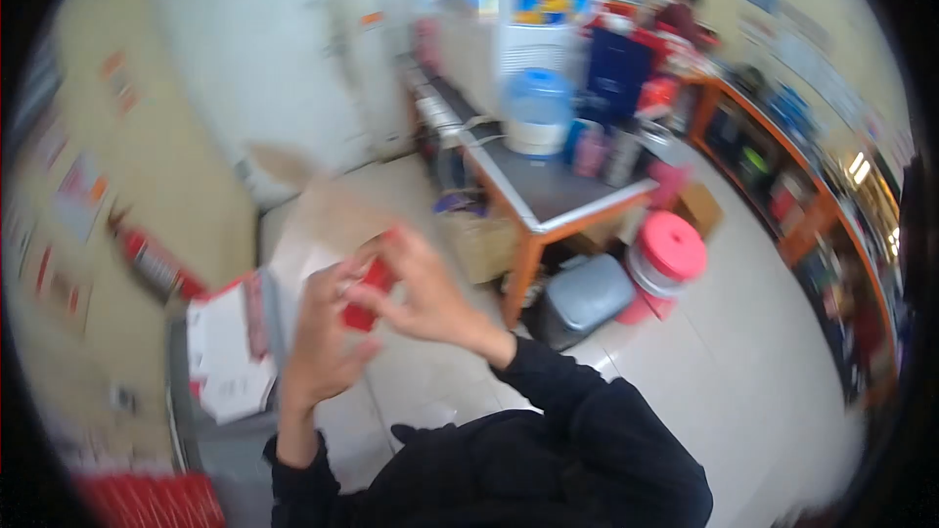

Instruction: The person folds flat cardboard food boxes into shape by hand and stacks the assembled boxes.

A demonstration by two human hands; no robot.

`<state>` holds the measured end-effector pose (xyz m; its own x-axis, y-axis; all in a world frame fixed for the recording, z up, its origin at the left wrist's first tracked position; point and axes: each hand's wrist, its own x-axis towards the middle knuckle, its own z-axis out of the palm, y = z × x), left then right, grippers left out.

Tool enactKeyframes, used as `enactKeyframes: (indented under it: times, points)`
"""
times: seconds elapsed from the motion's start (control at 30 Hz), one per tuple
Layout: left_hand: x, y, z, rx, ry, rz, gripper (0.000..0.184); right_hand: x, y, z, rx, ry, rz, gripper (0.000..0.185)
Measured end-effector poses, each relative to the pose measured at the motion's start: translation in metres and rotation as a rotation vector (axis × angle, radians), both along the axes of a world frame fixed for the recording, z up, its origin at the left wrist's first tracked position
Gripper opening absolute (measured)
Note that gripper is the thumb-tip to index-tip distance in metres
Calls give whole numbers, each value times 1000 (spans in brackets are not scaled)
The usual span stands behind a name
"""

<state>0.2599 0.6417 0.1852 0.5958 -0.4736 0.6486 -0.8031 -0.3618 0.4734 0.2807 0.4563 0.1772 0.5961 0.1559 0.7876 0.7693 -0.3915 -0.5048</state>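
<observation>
Both hands are raised at the left of centre, close together. Between them is a small red object [370,295], blurred by motion. My right hand [421,279] holds its right side, with the fingers over the top and the thumb across it. My left hand [328,332] is at its left side, with fingers curled towards it. Behind the hands is a blurred pale brown sheet-like shape [337,215], and whether it touches them I cannot tell.
A grey bin [225,438] holding white and red cardboard [227,352] stands at the left, below a fire extinguisher [156,264]. A dark-topped table [562,200], grey bin [587,293] and red-lidded bucket [673,246] stand ahead. A person [677,10] is far back.
</observation>
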Motion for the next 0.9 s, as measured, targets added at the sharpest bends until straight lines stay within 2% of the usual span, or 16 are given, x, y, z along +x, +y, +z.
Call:
enactKeyframes:
  times: [0.07,0.13,0.23,0.27,0.33,0.37,0.4,0.47,0.5,0.57,0.63,0.73,0.77,0.83,0.87,0.9]
  points:
    - [-9,8,-12,79,-179,92,90,8,30,-7,96,27,52,29]
    - [-6,21,-11,18,-358,124,86,20,63,-13,299,114,125,32]
    - [-20,80,-14,250,-545,596,86,57,106,-41,573,106,301,31]
    - [-23,105,-13,197,-495,705,85,62,121,-38,663,183,420,26]
    - [-35,164,-7,96,-427,960,83,79,149,-40,595,315,479,21]
    - [-43,190,-6,-98,-184,896,82,87,170,-40,589,370,579,21]
    - [-53,216,-3,-126,8,866,86,95,195,-42,565,339,681,24]
    - [-71,251,11,-216,111,779,91,87,245,-24,548,365,804,25]
    - [-80,260,18,-275,138,826,103,91,268,-22,540,362,891,25]
    - [-108,299,19,-319,6,868,108,92,324,-14,531,382,1040,27]
    - [-148,318,30,-478,23,907,105,79,376,-5,525,454,1187,30]
    - [-198,354,30,-271,19,1147,90,50,441,14,434,501,1385,34]
    - [-214,356,37,-171,-87,1304,73,39,462,23,385,401,1375,50]
    - [-237,357,45,-332,-196,1381,68,7,478,52,398,202,1466,47]
    - [-248,357,51,-407,-257,1413,66,-4,478,72,324,5,1446,44]
    - [-258,356,58,-376,-355,1473,63,-15,479,92,271,-191,1419,41]
